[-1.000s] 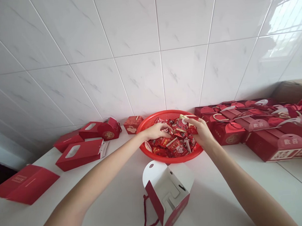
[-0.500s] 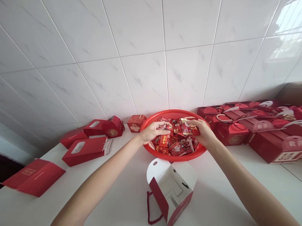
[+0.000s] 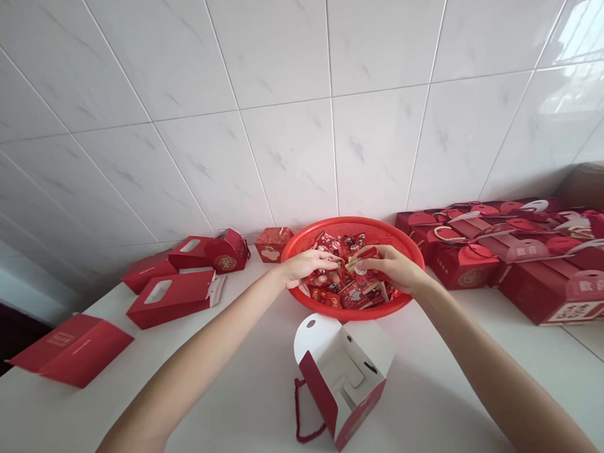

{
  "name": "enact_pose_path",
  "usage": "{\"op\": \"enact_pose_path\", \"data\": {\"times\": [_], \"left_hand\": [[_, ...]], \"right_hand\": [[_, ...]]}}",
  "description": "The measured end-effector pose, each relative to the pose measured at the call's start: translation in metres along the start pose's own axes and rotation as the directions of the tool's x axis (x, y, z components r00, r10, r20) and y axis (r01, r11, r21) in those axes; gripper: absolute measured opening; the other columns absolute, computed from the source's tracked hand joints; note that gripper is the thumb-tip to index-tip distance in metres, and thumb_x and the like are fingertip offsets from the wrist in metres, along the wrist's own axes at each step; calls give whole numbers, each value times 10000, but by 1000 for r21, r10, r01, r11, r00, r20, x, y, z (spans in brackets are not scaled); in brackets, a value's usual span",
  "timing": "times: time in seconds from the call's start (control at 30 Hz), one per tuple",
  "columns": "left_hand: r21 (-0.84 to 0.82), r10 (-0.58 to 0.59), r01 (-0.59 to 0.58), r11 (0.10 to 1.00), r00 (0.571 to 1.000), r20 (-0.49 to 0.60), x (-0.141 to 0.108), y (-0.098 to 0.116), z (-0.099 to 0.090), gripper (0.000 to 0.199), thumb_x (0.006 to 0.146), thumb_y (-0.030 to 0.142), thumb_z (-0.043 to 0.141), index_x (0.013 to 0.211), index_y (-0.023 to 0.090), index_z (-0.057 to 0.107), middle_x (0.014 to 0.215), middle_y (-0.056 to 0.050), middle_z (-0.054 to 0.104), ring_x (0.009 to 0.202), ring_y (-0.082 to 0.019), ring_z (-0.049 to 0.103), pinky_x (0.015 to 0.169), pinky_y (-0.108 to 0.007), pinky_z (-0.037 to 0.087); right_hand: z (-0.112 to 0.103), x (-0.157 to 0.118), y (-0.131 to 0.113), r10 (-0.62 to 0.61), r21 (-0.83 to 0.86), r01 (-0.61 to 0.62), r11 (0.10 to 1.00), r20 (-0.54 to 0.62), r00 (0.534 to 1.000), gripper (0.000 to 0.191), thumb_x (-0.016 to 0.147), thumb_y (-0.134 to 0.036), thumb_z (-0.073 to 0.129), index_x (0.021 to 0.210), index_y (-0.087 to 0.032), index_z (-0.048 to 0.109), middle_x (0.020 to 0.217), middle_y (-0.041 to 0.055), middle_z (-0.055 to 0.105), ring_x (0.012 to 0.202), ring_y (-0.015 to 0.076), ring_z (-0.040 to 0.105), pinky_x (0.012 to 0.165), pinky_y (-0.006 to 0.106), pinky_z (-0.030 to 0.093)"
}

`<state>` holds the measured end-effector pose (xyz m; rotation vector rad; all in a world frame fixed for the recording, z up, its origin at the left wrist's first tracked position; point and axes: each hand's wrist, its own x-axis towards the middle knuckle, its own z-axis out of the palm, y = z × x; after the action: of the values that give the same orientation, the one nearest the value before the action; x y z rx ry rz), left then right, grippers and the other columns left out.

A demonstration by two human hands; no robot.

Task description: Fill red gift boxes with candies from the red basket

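Note:
A red plastic basket (image 3: 356, 313) holds many red-wrapped candies (image 3: 354, 296). Over its left side, my left hand (image 3: 308, 266) has its fingers curled round candy packets, partly hidden by the fingers. My right hand (image 3: 391, 266), at the basket's right, pinches a red and gold candy packet (image 3: 356, 264) close to the left fingertips. In front of the basket stands an open gift box (image 3: 341, 385), white inside and red outside, with a dark red cord handle (image 3: 298, 413) hanging at its left. No candy shows inside the box.
Red boxes (image 3: 170, 299) and a folded red carton (image 3: 72, 350) lie at the left. A small red box (image 3: 273, 244) stands behind, beside the basket. Rows of closed red gift boxes (image 3: 549, 289) fill the right, with a brown carton (image 3: 591, 190) behind. A tiled wall (image 3: 289, 153) bounds the white table (image 3: 229, 403).
My right hand has moved left and slightly inward with its packet, close to my left hand. My left hand stays over the basket's left side. The box has not moved.

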<state>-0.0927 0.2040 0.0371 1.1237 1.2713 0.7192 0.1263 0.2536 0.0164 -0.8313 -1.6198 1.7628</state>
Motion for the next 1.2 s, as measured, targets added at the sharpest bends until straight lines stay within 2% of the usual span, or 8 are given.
{"op": "enact_pose_path", "data": {"times": [0.17,0.27,0.4,0.63,0.87,1.03,1.1,1.2], "left_hand": [[-116,-82,85,990,996,30,-8,6,-4,346,907,349,673,1153,108,703,724,-81,707,489,-84,411,438,-205,289],[-221,-81,94,971,994,67,-12,8,-5,339,925,318,623,1194,119,680,730,-69,690,497,-86,439,455,-196,317],[-338,28,-7,941,998,59,-14,11,4,266,901,222,619,1131,119,704,797,-87,695,550,-92,511,481,-193,360],[-311,137,-151,938,988,-66,-15,14,29,262,930,284,635,1152,176,722,886,-68,703,673,-110,595,470,-174,346],[-107,173,-193,975,969,-175,-15,23,47,365,991,347,549,1328,279,673,1144,-54,700,714,-121,569,494,-222,354],[-259,121,-137,956,990,-77,-14,32,44,379,973,403,529,1252,202,690,1001,-71,698,616,-111,553,459,-211,342],[-326,76,-104,940,992,-99,-11,30,36,329,910,286,554,1177,158,697,934,-81,695,627,-122,583,469,-203,369],[-358,10,-63,932,989,-147,-4,21,23,424,646,34,541,1025,133,701,863,-81,696,711,-140,635,526,-191,422]], "right_hand": [[3,1,2,-71,-335,93,938,79,994,128,653,-279,777,758,-206,775,677,-10,693,610,144,595,545,257,475],[7,4,4,-206,-367,183,912,-25,978,90,671,-301,776,685,-214,757,660,-6,690,564,140,555,505,262,422],[13,2,4,-204,-111,185,976,-194,960,249,733,-427,779,649,-205,703,479,-19,575,448,122,478,448,260,369],[33,-3,5,-12,414,24,910,-32,999,319,689,-456,867,713,-191,692,699,19,672,615,143,622,554,246,527],[38,-7,4,-66,422,100,901,-94,993,348,628,-435,913,780,-189,719,693,9,678,622,148,638,519,245,500],[34,-6,6,-29,447,124,886,-212,977,304,587,-342,918,765,-199,716,716,13,709,640,155,641,526,251,511],[31,-3,5,-4,489,172,855,-326,945,262,588,-295,902,744,-215,708,776,3,719,707,160,659,579,256,556],[24,0,1,24,524,226,821,-427,904,230,580,-233,869,665,-228,656,778,-2,710,763,180,667,641,285,605]]}}
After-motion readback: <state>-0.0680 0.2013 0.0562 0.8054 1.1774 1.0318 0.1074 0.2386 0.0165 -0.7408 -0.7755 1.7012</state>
